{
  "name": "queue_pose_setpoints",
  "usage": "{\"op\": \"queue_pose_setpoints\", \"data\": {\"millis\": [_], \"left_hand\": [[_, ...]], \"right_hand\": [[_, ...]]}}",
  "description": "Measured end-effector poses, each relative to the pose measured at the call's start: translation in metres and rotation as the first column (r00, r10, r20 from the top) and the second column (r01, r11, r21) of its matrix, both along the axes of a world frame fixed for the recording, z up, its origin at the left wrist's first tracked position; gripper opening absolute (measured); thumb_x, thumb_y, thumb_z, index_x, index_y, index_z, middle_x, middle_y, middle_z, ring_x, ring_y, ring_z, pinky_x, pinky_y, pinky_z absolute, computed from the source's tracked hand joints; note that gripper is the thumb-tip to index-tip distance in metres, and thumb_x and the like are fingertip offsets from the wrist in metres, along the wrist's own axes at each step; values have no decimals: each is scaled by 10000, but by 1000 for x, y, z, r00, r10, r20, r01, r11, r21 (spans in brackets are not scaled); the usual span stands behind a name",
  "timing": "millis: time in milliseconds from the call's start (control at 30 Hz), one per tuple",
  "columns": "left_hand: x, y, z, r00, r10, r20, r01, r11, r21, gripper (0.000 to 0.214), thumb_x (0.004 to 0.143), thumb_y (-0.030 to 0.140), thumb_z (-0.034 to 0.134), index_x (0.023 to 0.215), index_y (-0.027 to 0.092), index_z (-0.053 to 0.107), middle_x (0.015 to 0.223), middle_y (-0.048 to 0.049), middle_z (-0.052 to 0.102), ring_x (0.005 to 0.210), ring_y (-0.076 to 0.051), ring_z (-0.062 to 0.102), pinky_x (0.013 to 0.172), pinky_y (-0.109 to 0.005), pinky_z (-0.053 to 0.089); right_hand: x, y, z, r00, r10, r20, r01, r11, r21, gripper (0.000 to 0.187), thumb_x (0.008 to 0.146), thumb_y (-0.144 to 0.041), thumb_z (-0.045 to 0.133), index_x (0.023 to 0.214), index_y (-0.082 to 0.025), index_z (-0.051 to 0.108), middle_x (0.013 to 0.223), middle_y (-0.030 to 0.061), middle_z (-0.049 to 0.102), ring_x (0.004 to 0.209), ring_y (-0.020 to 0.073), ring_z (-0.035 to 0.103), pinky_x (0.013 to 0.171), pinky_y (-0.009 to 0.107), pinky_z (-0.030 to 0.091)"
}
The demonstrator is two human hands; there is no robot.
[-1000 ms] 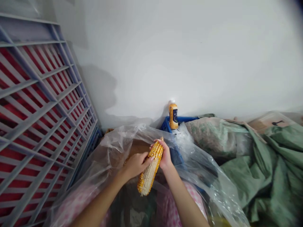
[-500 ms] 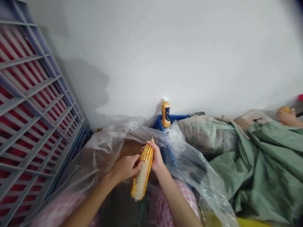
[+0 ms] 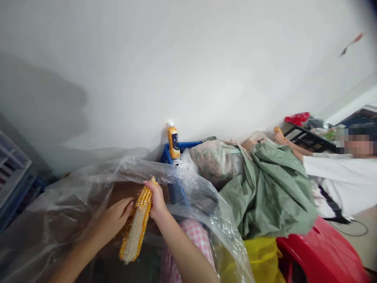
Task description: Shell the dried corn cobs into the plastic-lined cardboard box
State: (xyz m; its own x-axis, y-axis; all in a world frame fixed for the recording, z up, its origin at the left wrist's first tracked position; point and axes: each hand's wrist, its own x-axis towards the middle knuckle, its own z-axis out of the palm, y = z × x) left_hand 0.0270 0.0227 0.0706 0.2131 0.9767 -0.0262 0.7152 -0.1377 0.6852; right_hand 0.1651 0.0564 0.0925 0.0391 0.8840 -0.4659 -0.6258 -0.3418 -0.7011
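While my right grip (image 3: 157,200) clasps the corn (image 3: 136,232), shelling appears underway; my left grip (image 3: 118,216), closure unclear, likely needs thumb pressure.

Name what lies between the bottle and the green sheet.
In the head view, clear plastic and a patterned bundle lie between the bottle and the green sheet.

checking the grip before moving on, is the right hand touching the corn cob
Touching. The head view shows it: the right hand wraps around the corn cob near its upper end, with no gap between them.
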Motion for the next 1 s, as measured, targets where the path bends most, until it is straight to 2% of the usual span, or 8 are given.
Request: {"op": "queue_pose_setpoints", "data": {"millis": [100,200,267,300,400,500,833,1000], "left_hand": [[9,-5,4,952,43,302,15,983,-185,381,829,480,420,980,241,677,1062,-53,692,1033,-250,605,877,-307,438],[21,-13,9,809,220,545,3,926,-377,465,773,562,497,1018,203,663,1097,-72,674,1011,-246,602,856,-304,440],[28,-18,11,683,396,613,38,820,-572,571,765,633,466,1086,190,630,1078,-79,675,922,-235,620,771,-315,461],[32,-20,11,636,448,628,59,783,-619,591,755,649,473,1093,189,626,1059,-78,679,896,-228,621,748,-310,459],[38,-26,12,553,496,669,69,773,-631,523,696,591,602,1032,193,646,1027,-55,683,925,-207,601,761,-273,438],[40,-29,10,530,516,673,55,771,-634,445,667,511,665,977,192,653,992,-39,681,909,-191,589,723,-247,422],[39,-27,11,518,543,661,51,752,-658,297,693,418,587,876,185,605,831,-6,629,754,-158,542,636,-248,383],[37,-27,13,517,635,574,91,626,-774,220,661,399,534,744,196,511,617,34,529,599,-134,477,567,-253,361]], "right_hand": [[2,-2,1,998,-65,2,65,998,-10,285,519,-289,700,677,-196,482,506,-77,471,468,81,473,477,203,393],[4,-4,1,995,-100,9,100,994,-40,288,537,-302,706,687,-198,484,519,-68,497,482,89,481,487,209,392],[4,-4,0,995,-103,9,104,993,-51,288,540,-302,712,696,-196,495,527,-67,508,491,89,493,504,211,400],[5,-5,-1,995,-97,6,98,994,-53,289,539,-302,715,695,-197,495,525,-68,507,490,90,495,507,213,402],[5,-5,-2,997,-78,3,78,995,-62,296,545,-315,718,692,-202,488,517,-65,506,482,102,504,496,229,407],[6,-5,-2,997,-67,24,68,996,-63,299,556,-333,714,704,-202,490,521,-58,518,490,120,528,485,239,409],[4,-5,-1,999,-35,38,38,998,-56,293,568,-335,706,742,-200,512,538,-51,529,500,122,524,491,244,405],[-1,-11,-3,997,-10,83,10,1000,-1,275,569,-312,721,716,-198,519,547,-59,516,509,112,503,504,239,388]]}}
